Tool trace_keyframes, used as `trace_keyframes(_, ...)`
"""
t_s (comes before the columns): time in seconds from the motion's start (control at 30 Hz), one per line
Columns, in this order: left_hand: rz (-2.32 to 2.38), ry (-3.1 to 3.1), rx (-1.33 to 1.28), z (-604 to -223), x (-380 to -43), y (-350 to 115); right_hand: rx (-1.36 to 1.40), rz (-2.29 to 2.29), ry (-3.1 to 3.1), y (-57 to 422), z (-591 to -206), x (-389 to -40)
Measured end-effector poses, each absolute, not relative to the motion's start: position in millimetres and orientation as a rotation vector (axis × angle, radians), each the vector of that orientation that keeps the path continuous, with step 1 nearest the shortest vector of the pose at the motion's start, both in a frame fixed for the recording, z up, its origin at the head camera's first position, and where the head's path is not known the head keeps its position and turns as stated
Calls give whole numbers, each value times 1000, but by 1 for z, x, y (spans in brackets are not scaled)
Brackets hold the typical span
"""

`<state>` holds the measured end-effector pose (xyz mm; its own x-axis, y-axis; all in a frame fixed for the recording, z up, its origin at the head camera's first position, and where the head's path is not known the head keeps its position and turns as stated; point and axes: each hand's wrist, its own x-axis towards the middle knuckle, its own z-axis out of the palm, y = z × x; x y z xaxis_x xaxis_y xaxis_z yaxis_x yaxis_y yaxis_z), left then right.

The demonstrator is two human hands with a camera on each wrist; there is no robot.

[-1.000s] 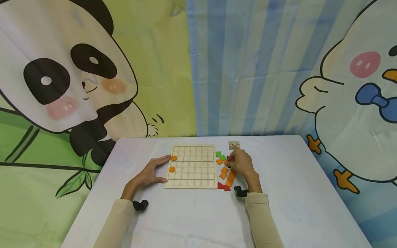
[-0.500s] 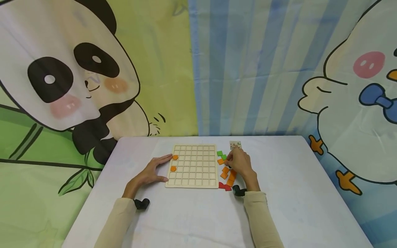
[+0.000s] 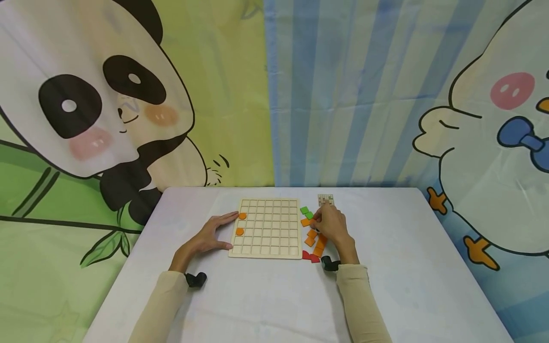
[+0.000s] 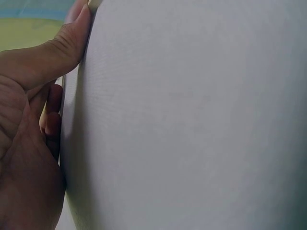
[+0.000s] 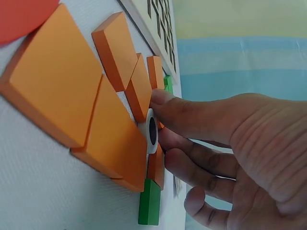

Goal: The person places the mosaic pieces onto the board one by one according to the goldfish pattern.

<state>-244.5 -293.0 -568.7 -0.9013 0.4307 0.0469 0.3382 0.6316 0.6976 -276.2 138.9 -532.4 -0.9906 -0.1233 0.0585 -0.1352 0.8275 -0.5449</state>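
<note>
A pale wooden grid board [image 3: 270, 229] lies flat on the table, with an orange disc [image 3: 242, 216] and a second orange disc [image 3: 239, 231] in its left part. Thumb and fingers of my left hand [image 3: 210, 237] are spread, their tips touching the board's left edge. My right hand [image 3: 333, 225] is bent down over loose pieces right of the board. In the right wrist view its thumb and index tips are beside a white round piece with a dark centre [image 5: 152, 132] and orange blocks [image 5: 140, 91]; whether they pinch one is hidden.
Red pieces [image 3: 310, 256] lie near the board's lower right corner, green pieces [image 3: 305, 210] nearer its upper right. A small patterned card [image 3: 325, 198] is behind my right hand. The white table [image 3: 266, 295] meets a cartoon-printed curtain [image 3: 231, 95] at its far edge.
The head view has shifted slightly. Both hands keep about the same place, the left at the board's edge and the right over the loose pieces.
</note>
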Motion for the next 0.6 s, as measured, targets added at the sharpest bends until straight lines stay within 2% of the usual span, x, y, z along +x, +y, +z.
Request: trace_keyframes(0.6,1155,2701,650,-569,-246,-294,236,1013,-2940,143,-534,-277)
